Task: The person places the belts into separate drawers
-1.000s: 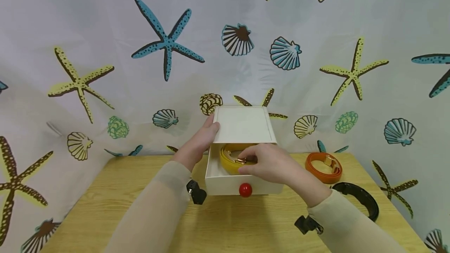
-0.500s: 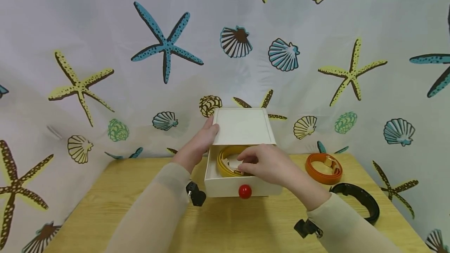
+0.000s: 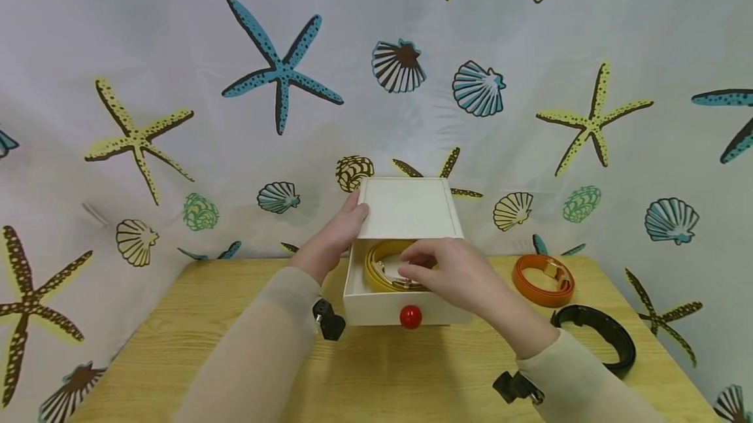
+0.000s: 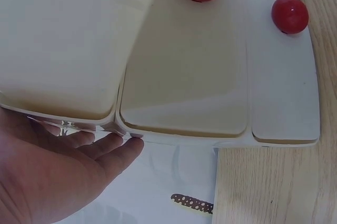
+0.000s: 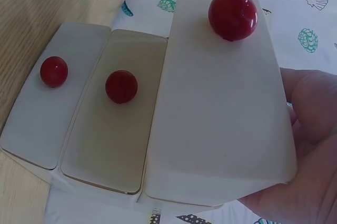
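- Head: I see the yellow belt coiled in the extended drawer of the white cabinet. The left hand rests against the cabinet's left side; the right hand is over the drawer, thumb and forefinger parted, whether touching the belt I can't tell. An orange belt lies right of the cabinet.
- Left wrist: fingers lie nearly straight along the cabinet's side.
- Right wrist: the drawer hides the fingertips.

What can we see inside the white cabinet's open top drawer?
A coiled yellow belt with a gold-coloured buckle lies in the drawer. The right hand covers part of its right side; the cabinet top hides the drawer's back.
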Available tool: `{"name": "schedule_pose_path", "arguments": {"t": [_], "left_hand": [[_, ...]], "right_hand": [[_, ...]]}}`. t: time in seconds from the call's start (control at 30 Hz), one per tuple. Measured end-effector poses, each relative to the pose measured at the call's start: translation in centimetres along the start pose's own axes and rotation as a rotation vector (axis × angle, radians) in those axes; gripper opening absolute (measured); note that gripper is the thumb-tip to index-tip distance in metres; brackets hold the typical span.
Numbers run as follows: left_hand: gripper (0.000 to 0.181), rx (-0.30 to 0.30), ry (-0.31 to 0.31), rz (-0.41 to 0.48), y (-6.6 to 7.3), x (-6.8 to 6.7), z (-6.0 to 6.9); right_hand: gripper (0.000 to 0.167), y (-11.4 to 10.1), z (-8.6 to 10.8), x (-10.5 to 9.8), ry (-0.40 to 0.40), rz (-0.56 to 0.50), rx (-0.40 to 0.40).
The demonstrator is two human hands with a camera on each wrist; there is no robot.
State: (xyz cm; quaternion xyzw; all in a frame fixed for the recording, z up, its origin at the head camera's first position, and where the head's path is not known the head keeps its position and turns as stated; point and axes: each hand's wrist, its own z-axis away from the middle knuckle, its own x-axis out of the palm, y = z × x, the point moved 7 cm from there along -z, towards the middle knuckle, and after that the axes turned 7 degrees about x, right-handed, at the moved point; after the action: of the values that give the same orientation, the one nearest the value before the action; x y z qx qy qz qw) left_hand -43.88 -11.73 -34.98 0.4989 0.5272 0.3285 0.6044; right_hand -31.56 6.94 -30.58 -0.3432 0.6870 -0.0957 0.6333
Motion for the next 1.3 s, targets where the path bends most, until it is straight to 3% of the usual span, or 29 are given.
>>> {"name": "schedule_pose_path", "arguments": {"t": [0.23,0.6,1.07,1.3], "left_hand": [[0.070,-0.005,-0.001,-0.002,-0.1,-0.1,0.0],[0.069,-0.004,-0.003,-0.005,0.1,0.1,0.1],[0.069,-0.004,-0.004,-0.005,0.0,-0.1,0.0],[0.069,-0.004,-0.008,-0.005,0.1,0.0,0.2]], "right_hand": [[0.023,-0.1,0.8,-0.4,0.021,-0.052,0.007],[0.019,0.2,2.6,-1.3,0.099,-0.176,0.053],[0.018,-0.4,5.6,-2.8,0.210,-0.310,0.048],[0.017,-0.2,7.2,-2.8,0.196,-0.428,0.110]]}}
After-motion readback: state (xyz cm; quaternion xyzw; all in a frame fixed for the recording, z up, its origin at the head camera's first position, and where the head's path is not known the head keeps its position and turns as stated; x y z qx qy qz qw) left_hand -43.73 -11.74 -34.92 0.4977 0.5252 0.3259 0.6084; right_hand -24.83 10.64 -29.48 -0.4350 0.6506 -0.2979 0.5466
